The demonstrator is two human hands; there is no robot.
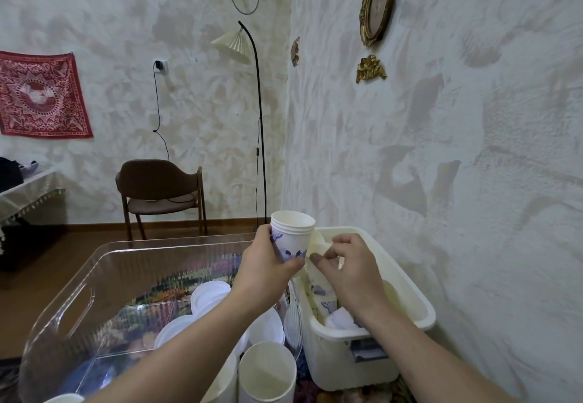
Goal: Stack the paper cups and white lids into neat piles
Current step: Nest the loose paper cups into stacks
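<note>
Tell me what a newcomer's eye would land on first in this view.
First, the left hand at centre, gripping a nested stack of paper cups raised above the bins. Beside it the right hand pinches another cup over the white bin by the wall. Below left, white lids lie scattered in the clear bin, and a red cloth hangs on the far wall.

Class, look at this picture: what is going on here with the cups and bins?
A person is sorting paper cups. The left hand holds a nested stack of cups up above the bins, its grip curled around the stack. The right hand reaches over the white bin, pinching another cup there. Loose white lids lie in the clear bin, not yet piled.
</note>
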